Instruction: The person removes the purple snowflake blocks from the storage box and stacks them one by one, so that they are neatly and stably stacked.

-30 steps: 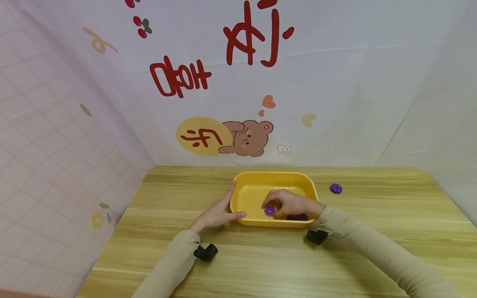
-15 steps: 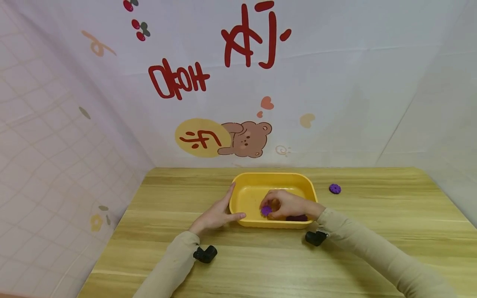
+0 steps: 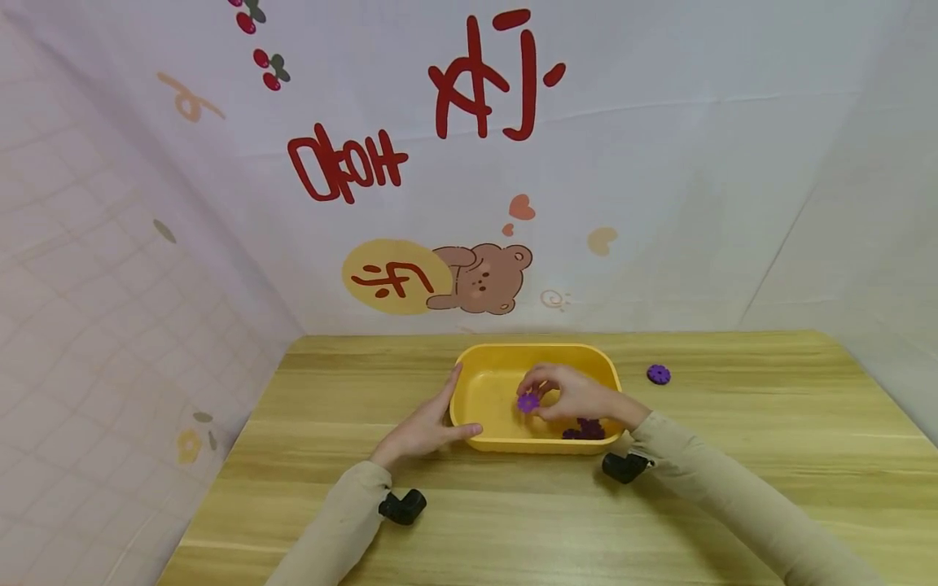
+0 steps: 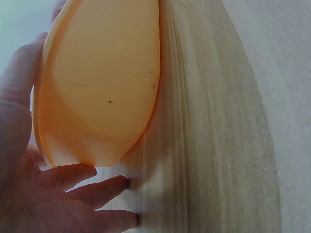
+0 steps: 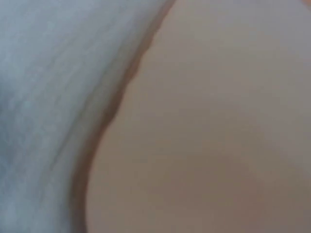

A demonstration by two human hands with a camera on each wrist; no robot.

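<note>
A yellow plastic bin (image 3: 506,446) stands on the wooden table. My left hand (image 3: 421,427) rests against its left end, fingers spread along the outer wall and thumb over the near rim. In the left wrist view the fingers of that hand (image 4: 92,194) are nearly straight beside the bin wall (image 4: 102,77). My right hand (image 3: 575,395) pinches a purple flower-shaped disc (image 3: 528,403) between thumb and fingertips above the bin floor. Beneath that hand, several darker purple discs (image 3: 589,430) lie in the bin's near right corner. The right wrist view is blurred and shows no fingers.
Another purple flower-shaped disc (image 3: 659,374) lies on the table to the right of the bin. A white printed cloth (image 3: 659,203) hangs behind the table's back edge. Black wrist cameras (image 3: 403,506) sit under both forearms.
My right fingers have closed on the purple disc and lifted it slightly from the bin floor, uncovering more of the dark discs. The left hand stays at the bin's end.
</note>
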